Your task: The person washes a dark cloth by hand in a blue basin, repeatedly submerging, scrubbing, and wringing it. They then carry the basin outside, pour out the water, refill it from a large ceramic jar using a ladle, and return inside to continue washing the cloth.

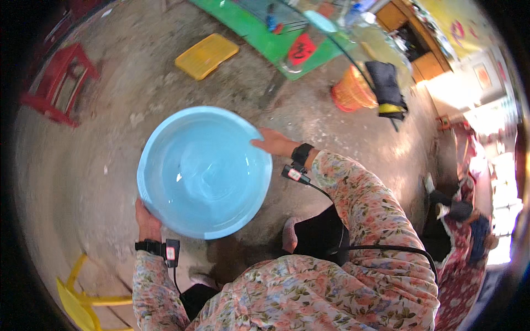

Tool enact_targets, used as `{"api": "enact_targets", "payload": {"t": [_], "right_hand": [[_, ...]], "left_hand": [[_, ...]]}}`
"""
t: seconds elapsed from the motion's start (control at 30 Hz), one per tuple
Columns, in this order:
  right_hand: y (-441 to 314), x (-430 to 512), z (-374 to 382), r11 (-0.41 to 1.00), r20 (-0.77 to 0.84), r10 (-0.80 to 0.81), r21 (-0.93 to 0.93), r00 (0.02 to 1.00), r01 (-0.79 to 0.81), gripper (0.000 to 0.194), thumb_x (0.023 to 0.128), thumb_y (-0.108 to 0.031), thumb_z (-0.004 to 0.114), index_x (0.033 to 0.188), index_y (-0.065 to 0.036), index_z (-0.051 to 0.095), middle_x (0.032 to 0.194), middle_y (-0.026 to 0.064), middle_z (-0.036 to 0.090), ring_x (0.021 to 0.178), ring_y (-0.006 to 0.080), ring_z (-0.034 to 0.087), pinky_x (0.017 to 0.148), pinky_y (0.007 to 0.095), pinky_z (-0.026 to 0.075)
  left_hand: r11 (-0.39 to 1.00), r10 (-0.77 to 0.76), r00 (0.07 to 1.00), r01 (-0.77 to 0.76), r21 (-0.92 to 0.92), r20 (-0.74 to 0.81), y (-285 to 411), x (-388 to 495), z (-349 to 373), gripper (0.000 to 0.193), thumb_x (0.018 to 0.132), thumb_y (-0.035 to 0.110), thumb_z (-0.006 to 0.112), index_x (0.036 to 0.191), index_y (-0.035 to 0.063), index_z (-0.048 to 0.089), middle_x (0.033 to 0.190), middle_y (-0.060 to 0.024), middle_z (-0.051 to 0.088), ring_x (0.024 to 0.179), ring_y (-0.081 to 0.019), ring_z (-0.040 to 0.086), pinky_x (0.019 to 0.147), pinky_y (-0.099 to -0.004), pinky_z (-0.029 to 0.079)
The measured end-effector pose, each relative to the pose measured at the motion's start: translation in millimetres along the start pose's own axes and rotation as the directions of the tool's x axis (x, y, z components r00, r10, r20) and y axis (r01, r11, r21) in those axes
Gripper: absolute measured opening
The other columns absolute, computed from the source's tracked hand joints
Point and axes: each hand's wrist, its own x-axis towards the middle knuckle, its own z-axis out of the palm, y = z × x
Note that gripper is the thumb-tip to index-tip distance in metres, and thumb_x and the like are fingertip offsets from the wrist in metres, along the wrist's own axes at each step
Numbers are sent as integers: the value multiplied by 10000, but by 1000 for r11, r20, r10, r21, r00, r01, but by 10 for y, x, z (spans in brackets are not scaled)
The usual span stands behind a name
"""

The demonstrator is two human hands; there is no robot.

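A light blue plastic basin (pixel 207 173) is held out in front of me over the concrete floor. Clear water appears to lie in its bottom. My left hand (pixel 148 221) grips the rim at the lower left, its fingers hidden beneath the basin. On the upper right side, my right hand (pixel 275 142) has its thumb over the rim and its other fingers out of sight below. Each wrist wears a black strap with a small cabled device.
A red wooden stool (pixel 62 89) stands at left, a yellow plastic stool (pixel 207 56) ahead. A green table (pixel 265 41) is beyond, beside an orange wastebasket (pixel 352 91). A yellow chair (pixel 89 298) is at lower left. Another person (pixel 459 209) is at far right.
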Motion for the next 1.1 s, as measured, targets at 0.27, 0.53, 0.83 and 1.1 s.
{"api": "enact_targets", "payload": {"t": [0.27,0.53,0.83,1.1], "right_hand": [[-986,-1305,-1224,788,-457,-567,-543,685,291,527,712,-261,657,1165,-64,477,1171,158,476,1099,329,442,921,428,364],[-416,-1866,-2145,832,-833,3,-305,553,-464,536,734,-279,617,1197,-51,473,1206,144,471,1120,319,435,932,437,338],[114,-1859,-2265,963,-935,266,270,236,-14,224,830,-110,496,1017,-4,559,876,70,584,779,136,535,656,284,446],[-1071,-1863,-1829,811,-911,44,272,409,518,265,872,-159,471,1076,0,526,949,34,571,855,118,524,792,258,422]], "left_hand": [[603,715,690,-527,599,-113,726,404,189,478,855,339,486,1224,37,459,1230,-103,489,1112,-218,459,964,-375,298],[688,637,766,-616,385,86,700,-144,1102,389,839,313,535,1153,85,522,1138,-41,551,1030,-146,503,864,-309,355],[708,642,759,-641,298,108,675,-500,1481,202,843,241,551,985,100,576,957,-24,617,873,-129,565,735,-275,407],[727,649,716,-683,69,259,702,-1035,1956,237,871,264,528,1019,83,565,1006,-52,611,921,-156,560,784,-292,408]]}}
